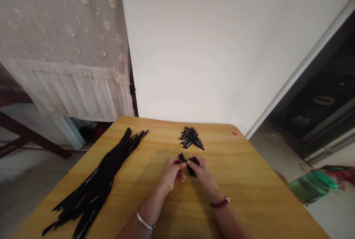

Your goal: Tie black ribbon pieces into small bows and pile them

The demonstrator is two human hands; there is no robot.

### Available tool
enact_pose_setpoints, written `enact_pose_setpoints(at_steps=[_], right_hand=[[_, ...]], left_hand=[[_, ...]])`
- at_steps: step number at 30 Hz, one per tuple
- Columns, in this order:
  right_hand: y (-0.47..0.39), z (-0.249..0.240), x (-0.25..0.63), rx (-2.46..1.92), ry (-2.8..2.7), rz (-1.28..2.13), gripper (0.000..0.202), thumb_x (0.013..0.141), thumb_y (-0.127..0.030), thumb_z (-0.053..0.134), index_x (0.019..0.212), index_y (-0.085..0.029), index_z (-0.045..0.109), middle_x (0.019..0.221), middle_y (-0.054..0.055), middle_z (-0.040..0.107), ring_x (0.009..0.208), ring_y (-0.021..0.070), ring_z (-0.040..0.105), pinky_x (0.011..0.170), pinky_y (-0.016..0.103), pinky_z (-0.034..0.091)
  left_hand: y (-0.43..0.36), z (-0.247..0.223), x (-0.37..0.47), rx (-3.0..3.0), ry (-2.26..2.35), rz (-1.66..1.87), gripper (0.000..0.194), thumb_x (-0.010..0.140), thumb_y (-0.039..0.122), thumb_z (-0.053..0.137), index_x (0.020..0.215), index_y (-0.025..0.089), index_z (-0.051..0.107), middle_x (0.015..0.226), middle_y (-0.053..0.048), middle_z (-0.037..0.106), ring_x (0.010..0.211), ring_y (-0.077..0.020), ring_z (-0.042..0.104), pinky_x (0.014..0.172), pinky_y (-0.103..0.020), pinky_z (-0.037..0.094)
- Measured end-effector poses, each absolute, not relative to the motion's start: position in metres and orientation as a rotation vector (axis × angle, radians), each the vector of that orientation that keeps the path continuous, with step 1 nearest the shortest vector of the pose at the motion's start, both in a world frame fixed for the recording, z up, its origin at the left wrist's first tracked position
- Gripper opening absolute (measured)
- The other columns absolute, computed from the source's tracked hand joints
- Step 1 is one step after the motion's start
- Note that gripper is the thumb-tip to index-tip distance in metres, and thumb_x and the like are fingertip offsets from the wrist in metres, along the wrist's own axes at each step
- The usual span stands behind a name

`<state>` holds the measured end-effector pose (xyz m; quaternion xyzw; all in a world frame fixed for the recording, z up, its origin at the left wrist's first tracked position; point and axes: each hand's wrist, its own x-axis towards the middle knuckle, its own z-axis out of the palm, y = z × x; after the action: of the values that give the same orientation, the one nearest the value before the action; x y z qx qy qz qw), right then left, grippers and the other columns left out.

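Observation:
Both hands pinch one short black ribbon (192,170) that is gathered at its middle, above the front half of the wooden table (155,150). My left hand (173,170) closes on its left part, thumb against fingers. On the right part, my right hand (202,168) is closed too. Just beyond the hands lies a small pile of black ribbon bows (190,137) with white lettering. A long bundle of loose black ribbon strips (102,174), also with white print, stretches diagonally along the table's left side.
A small red item (234,133) lies near the table's back right corner. The back edge meets a white wall (194,46). A lace curtain (69,46) hangs at the left. A green transparent container (312,187) stands beyond the right edge.

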<state>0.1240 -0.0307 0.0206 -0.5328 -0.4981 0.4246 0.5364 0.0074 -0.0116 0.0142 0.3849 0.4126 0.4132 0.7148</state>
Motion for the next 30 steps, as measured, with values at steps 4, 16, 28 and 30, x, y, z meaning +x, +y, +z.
enact_pose_setpoints(at_steps=[4, 16, 28, 30], right_hand=[[-0.0305, 0.0195, 0.1248, -1.309, -1.213, 0.997, 0.019, 0.062, -0.032, 0.059, 0.055, -0.017, 0.049, 0.046, -0.006, 0.041, 0.043, 0.0079, 0.036, 0.04, 0.02, 0.028], [-0.0325, 0.021, 0.1245, -1.268, -1.181, 1.127, 0.019, 0.061, -0.032, 0.06, 0.058, -0.016, 0.051, 0.045, -0.007, 0.04, 0.04, 0.0062, 0.034, 0.038, 0.019, 0.026], [-0.0331, 0.0195, 0.1267, -1.22, -1.154, 1.154, 0.02, 0.062, -0.032, 0.061, 0.059, -0.015, 0.052, 0.046, -0.006, 0.042, 0.042, 0.0066, 0.035, 0.04, 0.019, 0.026], [-0.0319, 0.0185, 0.128, -1.246, -1.126, 1.108, 0.021, 0.062, -0.034, 0.061, 0.059, -0.015, 0.051, 0.045, -0.007, 0.04, 0.041, 0.0066, 0.034, 0.038, 0.019, 0.025]], left_hand=[[-0.0124, 0.0178, 0.0071, 0.845, 0.957, 0.939, 0.025, 0.054, 0.029, 0.065, 0.067, 0.015, 0.049, 0.048, 0.006, 0.05, 0.027, -0.0071, 0.044, 0.023, -0.017, 0.031], [-0.0082, 0.0164, 0.0058, 0.763, 1.015, 1.107, 0.025, 0.055, 0.034, 0.064, 0.054, 0.016, 0.046, 0.026, 0.009, 0.036, 0.02, -0.0044, 0.03, 0.022, -0.014, 0.021], [-0.0075, 0.0167, 0.0036, 0.755, 0.968, 1.139, 0.03, 0.057, 0.04, 0.063, 0.053, 0.015, 0.045, 0.043, 0.005, 0.049, 0.022, -0.0031, 0.034, 0.023, -0.015, 0.022], [-0.0061, 0.0169, 0.0018, 0.728, 0.983, 1.203, 0.028, 0.057, 0.038, 0.063, 0.057, 0.015, 0.047, 0.047, 0.005, 0.052, 0.023, -0.0021, 0.034, 0.023, -0.015, 0.023]])
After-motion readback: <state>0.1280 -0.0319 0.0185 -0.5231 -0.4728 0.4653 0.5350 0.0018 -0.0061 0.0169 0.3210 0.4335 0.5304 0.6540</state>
